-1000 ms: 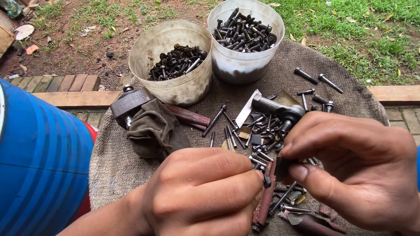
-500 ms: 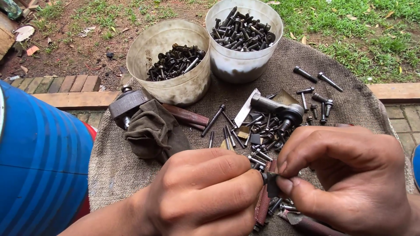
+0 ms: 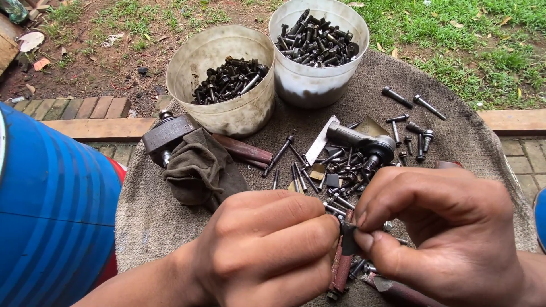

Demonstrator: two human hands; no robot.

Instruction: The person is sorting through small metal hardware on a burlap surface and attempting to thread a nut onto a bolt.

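My left hand (image 3: pixel 267 250) is closed around a small dark bolt (image 3: pixel 343 226), of which only the head shows at my fingertips. My right hand (image 3: pixel 438 233) pinches a small dark piece of abrasive paper (image 3: pixel 349 241) between thumb and forefinger, pressed against that bolt. Both hands meet low in the middle, above a pile of loose dark bolts (image 3: pixel 341 170) on a grey cloth-covered round surface (image 3: pixel 148 216). Reddish strips of sandpaper (image 3: pixel 341 270) lie just under the hands.
Two white buckets hold several dark bolts: the left bucket (image 3: pixel 193 62) and the right bucket (image 3: pixel 307 85). A metal block (image 3: pixel 168 133) and a brown rag (image 3: pixel 199 167) lie left. A blue drum (image 3: pixel 51 216) stands at the left edge. Grass and bricks surround the surface.
My right hand has moved left and down, bringing the dark paper against the bolt at my left fingertips. The left hand has hardly moved.
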